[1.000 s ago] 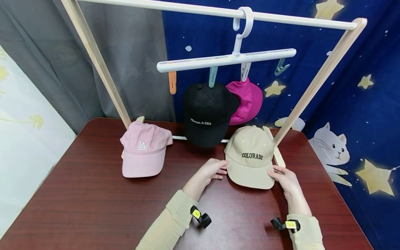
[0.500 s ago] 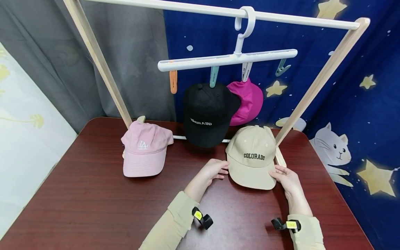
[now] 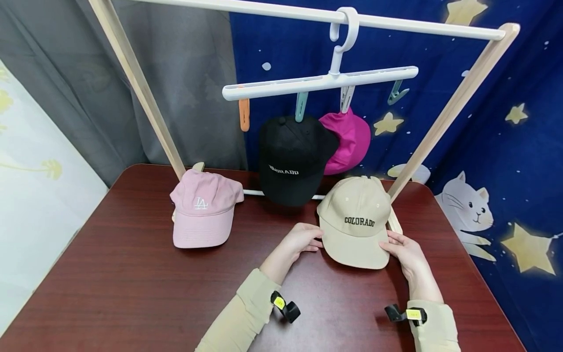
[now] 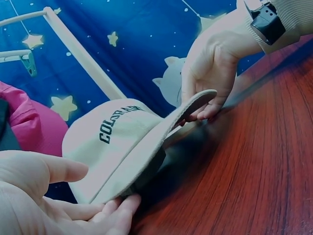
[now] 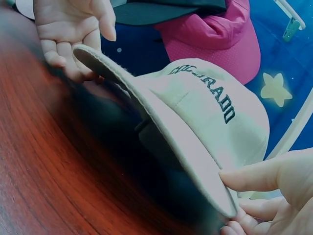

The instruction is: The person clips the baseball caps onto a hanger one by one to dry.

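Note:
A beige baseball cap [image 3: 352, 230] lettered COLORADO stands at the right of the table, its brim toward me. My right hand [image 3: 406, 254] pinches the right edge of the brim, thumb on top and fingers below, as the right wrist view shows. At the brim's other side is my left hand [image 3: 303, 239]. Its relaxed fingers [image 4: 115, 215] reach under the brim edge, while the thumb [image 4: 68, 171] stays apart from the fabric. In the left wrist view the brim [image 4: 164, 129] tilts up, with dark shadow beneath it.
Behind, a white hanger [image 3: 321, 84] hangs from a wooden rack's white rail [image 3: 264, 9]. Clips on it hold a black cap [image 3: 290, 161] and a magenta cap [image 3: 352, 142]. An orange clip [image 3: 244, 115] and a teal clip [image 3: 397, 93] hold nothing. A pink cap [image 3: 204, 210] sits at the left.
The beige cap has turned and shifted very slightly to the right, its brim a little nearer me. Both hands keep their places at the brim.

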A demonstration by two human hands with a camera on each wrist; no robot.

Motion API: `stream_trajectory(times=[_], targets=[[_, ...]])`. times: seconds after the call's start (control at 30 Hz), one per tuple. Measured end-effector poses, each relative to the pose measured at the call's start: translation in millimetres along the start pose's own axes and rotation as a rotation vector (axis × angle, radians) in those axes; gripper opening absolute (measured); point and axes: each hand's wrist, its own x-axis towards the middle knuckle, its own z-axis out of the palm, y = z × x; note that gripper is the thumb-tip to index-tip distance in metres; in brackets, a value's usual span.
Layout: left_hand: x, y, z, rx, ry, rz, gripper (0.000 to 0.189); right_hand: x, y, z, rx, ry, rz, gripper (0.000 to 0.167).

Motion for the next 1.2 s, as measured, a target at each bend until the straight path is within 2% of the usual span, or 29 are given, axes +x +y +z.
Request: stream_trajectory(times=[0.2,0.43,0.77,1.03,1.2], targets=[[-0.5,-0.1,1.6,-0.042,-0.012,-0.002,0.034,-0.4,1.6,-2.6,0.012,-0.029,-0.016,0.067],[-1.3,-0.2,3.1,-0.053,-0.035,0.032,0.033,0.0,2.6,-4.1,0.03,-0.052,-0.03,0.067],[1.3,-2.5,6.7,-0.072,-0.023,0.088,0.009,-2.3,1.6,-4.2,0.056,-0.067,-0.042,0.064],[0.7,-2.3,7.7,-0.078,-0.031,0.112,0.017,-3.3,2.4,-6.6,0.093,-0.067,-0.049,0.066],[0.3,-1.2,8.4,-0.084,-0.039,0.118,0.014,-4.1,0.6,-6.6,0.11,-0.093,-0.022,0.063]])
